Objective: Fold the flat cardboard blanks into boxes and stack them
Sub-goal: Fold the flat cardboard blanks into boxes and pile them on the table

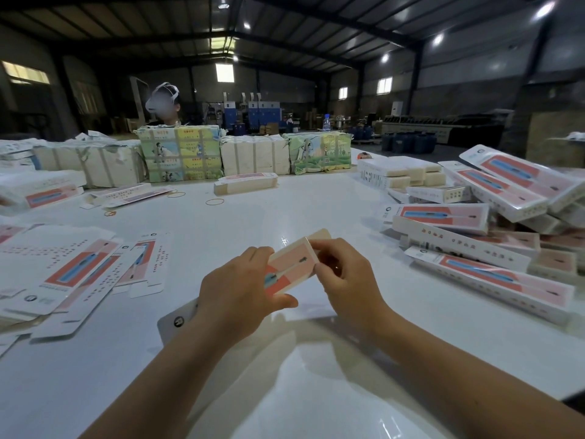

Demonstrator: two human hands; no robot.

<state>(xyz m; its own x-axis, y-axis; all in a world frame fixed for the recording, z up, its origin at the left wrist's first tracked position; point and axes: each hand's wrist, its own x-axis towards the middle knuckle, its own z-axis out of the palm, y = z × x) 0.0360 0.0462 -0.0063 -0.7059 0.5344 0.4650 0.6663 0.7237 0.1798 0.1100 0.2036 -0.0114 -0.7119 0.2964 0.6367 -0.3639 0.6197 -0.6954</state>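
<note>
1. The left hand has its grip clenched round the near part of a half-folded box, thumb lying under its lower edge and fingers curled over the far side.
2. The right hand grasps the same box at its far end, fingers curled in against the end where a plain tan flap sticks up.
3. The box is held above the white bench, tilted, with its pink and red printed face turned upward; its near white end shows below the left wrist.
4. To the left on the bench lies a spread of flat blanks, overlapping one another, printed sides up.
5. To the right sits a loose heap of finished boxes, long and narrow, lying at several angles, some resting on others.
6. A single folded box lies farther off near the middle of the bench, with three rubber bands scattered just in front of it.
7. Along the far edge stand strapped bundles of printed and plain stock, side by side.
8. Behind the bundles sits another person wearing a head strap.
9. A clear plastic bottle stands beyond the bundles on the right.
</note>
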